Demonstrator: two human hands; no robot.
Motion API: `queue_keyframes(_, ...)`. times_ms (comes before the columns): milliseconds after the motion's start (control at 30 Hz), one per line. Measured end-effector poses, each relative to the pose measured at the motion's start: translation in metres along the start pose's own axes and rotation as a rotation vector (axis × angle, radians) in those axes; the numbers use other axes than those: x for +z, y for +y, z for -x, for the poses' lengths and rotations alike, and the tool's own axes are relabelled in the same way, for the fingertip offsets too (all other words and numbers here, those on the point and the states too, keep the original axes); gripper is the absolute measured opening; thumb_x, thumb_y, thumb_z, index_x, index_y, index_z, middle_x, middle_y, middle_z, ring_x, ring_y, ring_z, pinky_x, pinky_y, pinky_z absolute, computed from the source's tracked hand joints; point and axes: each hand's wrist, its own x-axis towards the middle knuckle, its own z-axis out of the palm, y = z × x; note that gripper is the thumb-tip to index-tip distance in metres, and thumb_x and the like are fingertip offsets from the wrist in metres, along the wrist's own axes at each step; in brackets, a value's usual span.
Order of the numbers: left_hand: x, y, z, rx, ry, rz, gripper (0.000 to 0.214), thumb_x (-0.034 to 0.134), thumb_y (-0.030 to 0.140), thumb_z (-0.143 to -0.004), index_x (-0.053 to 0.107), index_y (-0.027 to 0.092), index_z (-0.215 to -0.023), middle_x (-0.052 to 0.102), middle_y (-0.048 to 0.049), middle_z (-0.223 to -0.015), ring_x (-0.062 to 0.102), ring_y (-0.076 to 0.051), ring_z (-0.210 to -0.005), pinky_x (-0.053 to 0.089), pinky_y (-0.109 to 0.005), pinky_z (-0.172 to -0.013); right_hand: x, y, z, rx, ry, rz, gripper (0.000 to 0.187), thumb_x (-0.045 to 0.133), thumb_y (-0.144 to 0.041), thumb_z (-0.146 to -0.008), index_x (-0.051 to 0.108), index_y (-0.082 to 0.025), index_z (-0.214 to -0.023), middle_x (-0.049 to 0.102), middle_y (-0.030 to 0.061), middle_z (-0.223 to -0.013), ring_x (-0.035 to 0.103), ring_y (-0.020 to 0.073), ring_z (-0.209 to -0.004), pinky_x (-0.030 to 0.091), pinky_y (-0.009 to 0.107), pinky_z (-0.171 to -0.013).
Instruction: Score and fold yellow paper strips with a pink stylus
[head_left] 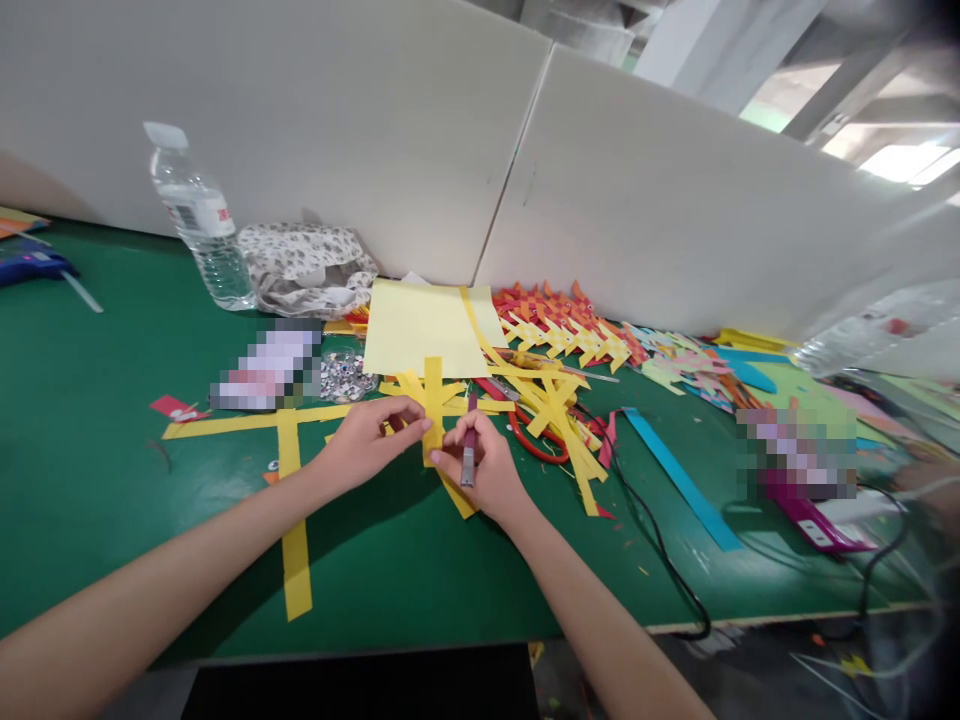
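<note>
My left hand (pixel 379 438) pinches the edge of an upright yellow paper strip (pixel 433 400) between thumb and fingers. My right hand (pixel 487 465) is closed too, its thumb against the lower end of that strip. Tucked in the right hand's fingers is a slim purple craft knife (pixel 469 445) with a silver end pointing down. Loose yellow strips (pixel 559 410) lie crossed around both hands. Another long strip (pixel 295 560) lies under my left forearm. Red-handled scissors (pixel 541 450) rest partly buried under strips right of my right hand.
Behind the hands are a pale yellow sheet (pixel 420 325), a tub of googly eyes (pixel 345 378), a phone (pixel 266 368), a patterned cloth bag (pixel 307 265) and a water bottle (pixel 199 220). Woven red-orange paper (pixel 555 305), a blue strip (pixel 679 480) and a black cable (pixel 652 520) lie rightward.
</note>
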Motion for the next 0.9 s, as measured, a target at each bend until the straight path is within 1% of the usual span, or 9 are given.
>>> queue_keyframes(100, -0.0013, -0.0003, 0.0001, -0.014, 0.03, 0.031, 0.025, 0.051, 0.041, -0.086, 0.06, 0.019, -0.078, 0.062, 0.001, -0.068, 0.053, -0.01, -0.056, 0.038, -0.021, -0.051, 0.0002, -0.0018, 0.0002, 0.002, -0.002, 0.026, 0.033, 0.074, -0.027, -0.066, 0.043, -0.023, -0.074, 0.061, -0.0011, -0.071, 0.057, 0.0143, -0.059, 0.049, 0.029, -0.06)
queue_keyframes(267, -0.002, -0.0024, 0.0003, -0.038, 0.12, 0.159, 0.029, 0.041, 0.042, -0.09, 0.059, 0.019, -0.086, 0.062, -0.0007, -0.075, 0.053, -0.011, -0.058, 0.042, -0.023, -0.055, -0.0003, -0.0041, -0.0005, -0.036, 0.073, 0.033, 0.033, 0.071, -0.03, -0.069, 0.039, -0.024, -0.071, 0.061, -0.0014, -0.066, 0.056, 0.0148, -0.059, 0.049, 0.029, -0.059)
queue_keyframes(333, -0.0013, -0.0024, 0.0006, -0.03, 0.084, 0.14, 0.029, 0.042, 0.043, -0.09, 0.06, 0.02, -0.087, 0.062, -0.0008, -0.075, 0.055, -0.011, -0.061, 0.042, -0.023, -0.055, -0.0007, -0.0043, -0.0007, -0.051, 0.092, 0.041, 0.034, 0.071, -0.031, -0.069, 0.039, -0.024, -0.071, 0.062, -0.0005, -0.067, 0.056, 0.0149, -0.059, 0.049, 0.029, -0.058)
queue_keyframes(400, 0.0, -0.002, 0.0008, -0.001, 0.023, 0.032, 0.026, 0.052, 0.043, -0.085, 0.061, 0.02, -0.082, 0.064, -0.0002, -0.074, 0.055, -0.012, -0.062, 0.04, -0.023, -0.054, -0.001, -0.0035, -0.0008, -0.053, 0.097, 0.042, 0.035, 0.073, -0.031, -0.068, 0.039, -0.024, -0.071, 0.063, 0.0003, -0.07, 0.057, 0.0153, -0.06, 0.049, 0.029, -0.059)
queue_keyframes(467, 0.0011, -0.0018, 0.0007, 0.03, -0.006, -0.08, 0.024, 0.057, 0.043, -0.081, 0.062, 0.02, -0.077, 0.065, 0.0005, -0.072, 0.055, -0.012, -0.062, 0.038, -0.023, -0.053, -0.0011, -0.002, -0.0007, -0.046, 0.09, 0.03, 0.036, 0.074, -0.031, -0.067, 0.039, -0.024, -0.071, 0.063, 0.0002, -0.071, 0.058, 0.0156, -0.061, 0.049, 0.029, -0.06)
queue_keyframes(567, 0.0008, -0.0027, -0.0001, 0.056, -0.009, -0.149, 0.025, 0.052, 0.041, -0.084, 0.063, 0.02, -0.077, 0.066, 0.0001, -0.073, 0.055, -0.012, -0.062, 0.037, -0.023, -0.053, -0.0009, 0.0004, -0.0006, -0.038, 0.073, 0.005, 0.035, 0.074, -0.03, -0.068, 0.04, -0.024, -0.072, 0.064, -0.0001, -0.072, 0.059, 0.0156, -0.062, 0.049, 0.029, -0.061)
queue_keyframes(733, -0.0035, -0.0049, -0.0019, 0.007, 0.031, -0.109, 0.031, 0.043, 0.042, -0.089, 0.063, 0.02, -0.083, 0.066, 0.0, -0.073, 0.056, -0.013, -0.063, 0.037, -0.023, -0.055, -0.001, 0.001, -0.0005, -0.035, 0.086, 0.027, 0.035, 0.074, -0.03, -0.067, 0.04, -0.024, -0.072, 0.063, 0.0002, -0.071, 0.059, 0.0156, -0.062, 0.049, 0.029, -0.061)
queue_keyframes(767, -0.004, -0.0047, -0.0021, 0.012, 0.022, -0.108, 0.031, 0.042, 0.042, -0.089, 0.063, 0.02, -0.083, 0.066, 0.0001, -0.073, 0.056, -0.013, -0.062, 0.037, -0.023, -0.055, -0.0011, 0.0007, -0.0006, -0.032, 0.084, 0.025, 0.035, 0.074, -0.031, -0.068, 0.04, -0.024, -0.072, 0.063, 0.0001, -0.071, 0.059, 0.0154, -0.061, 0.049, 0.029, -0.061)
queue_keyframes(900, -0.003, -0.002, -0.0016, 0.082, -0.091, -0.175, 0.025, 0.049, 0.041, -0.086, 0.063, 0.02, -0.081, 0.066, 0.0003, -0.077, 0.054, -0.012, -0.063, 0.035, -0.023, -0.054, -0.0011, -0.0005, -0.001, -0.034, 0.082, 0.012, 0.036, 0.075, -0.031, -0.067, 0.04, -0.024, -0.072, 0.064, 0.0, -0.071, 0.059, 0.015, -0.061, 0.049, 0.029, -0.06)
